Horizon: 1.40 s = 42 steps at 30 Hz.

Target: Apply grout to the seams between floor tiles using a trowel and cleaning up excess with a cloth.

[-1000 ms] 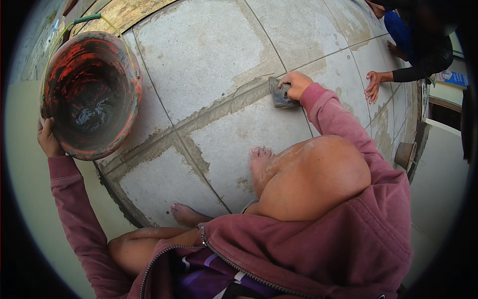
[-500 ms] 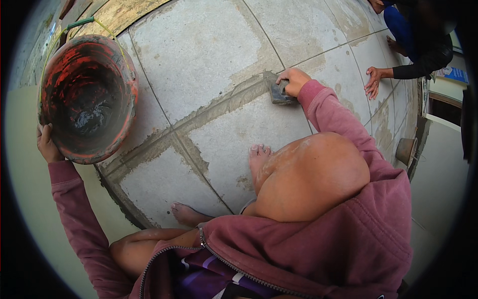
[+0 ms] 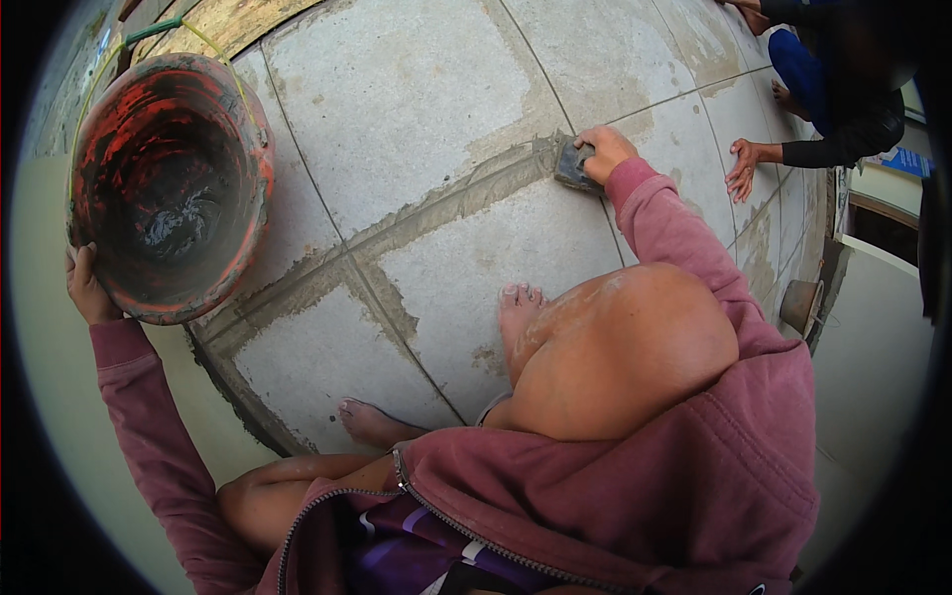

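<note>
At the upper left of the frame, a red bucket (image 3: 216, 139) smeared with grey shows its open mouth, with dark wet paste (image 3: 177, 230) inside. The person's left hand (image 3: 89, 288) is clamped on the rim at the bucket's lower left. Right of upper centre, the person's right hand (image 3: 607, 154) is closed around a small dark scraper (image 3: 571, 167), set on the tile floor (image 3: 506, 238) at the upper end of a grey mortar strip (image 3: 461, 195). Toward the upper right, a co-worker's hand (image 3: 743, 171) has its fingers spread; below it, near the right edge, sits a small container (image 3: 799, 305).
</note>
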Tool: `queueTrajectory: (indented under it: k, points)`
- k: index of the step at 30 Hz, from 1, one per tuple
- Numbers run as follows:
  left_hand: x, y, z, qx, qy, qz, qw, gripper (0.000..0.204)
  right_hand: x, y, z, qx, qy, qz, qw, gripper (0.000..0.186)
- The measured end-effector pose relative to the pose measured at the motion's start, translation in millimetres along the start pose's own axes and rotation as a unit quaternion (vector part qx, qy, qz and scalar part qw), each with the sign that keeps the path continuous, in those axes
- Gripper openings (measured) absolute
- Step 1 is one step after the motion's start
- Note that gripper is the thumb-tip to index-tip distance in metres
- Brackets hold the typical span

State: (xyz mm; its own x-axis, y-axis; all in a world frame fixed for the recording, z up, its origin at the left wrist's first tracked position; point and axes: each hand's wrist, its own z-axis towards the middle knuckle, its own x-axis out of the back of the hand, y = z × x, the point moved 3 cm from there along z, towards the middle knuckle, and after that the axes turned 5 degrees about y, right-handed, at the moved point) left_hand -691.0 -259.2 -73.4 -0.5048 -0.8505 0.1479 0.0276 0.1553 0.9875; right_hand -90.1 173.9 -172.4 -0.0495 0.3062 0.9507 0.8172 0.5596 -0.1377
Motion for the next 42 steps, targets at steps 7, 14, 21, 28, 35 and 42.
queueTrajectory:
  k: [7, 14, 21, 28, 35, 42]
  points:
    - [-7.3, -3.3, -4.6, 0.017, -0.002, -0.034, 0.999, 0.012, -21.1, 41.4, 18.8, -0.186, -0.048, 0.299, 0.935, 0.029]
    - [-10.0, -1.7, -10.7, -0.025, 0.013, 0.031, 0.999, 0.018, -41.9, -29.8, 12.0, -0.193, -0.057, 0.349, 0.915, 0.025]
    - [3.5, -7.4, -6.1, 0.010, 0.017, -0.039, 0.999, 0.010, -64.0, -125.9, -7.0, -0.100, -0.096, 0.238, 0.961, 0.025]
    - [-8.9, -7.8, -9.5, -0.012, 0.077, -0.001, 0.997, 0.002, -73.1, -234.9, -29.5, -0.013, -0.197, 0.245, 0.949, 0.027]
    - [-1.1, -13.5, -15.5, 0.007, 0.042, -0.053, 0.998, 0.025, -52.0, -175.1, -52.4, 0.004, -0.411, 0.445, 0.796, 0.022]
    - [-37.9, 11.8, -15.5, -0.018, 0.010, -0.037, 0.999, 0.019, 11.2, 16.4, -13.0, 0.016, -0.008, 0.197, 0.980, 0.041]
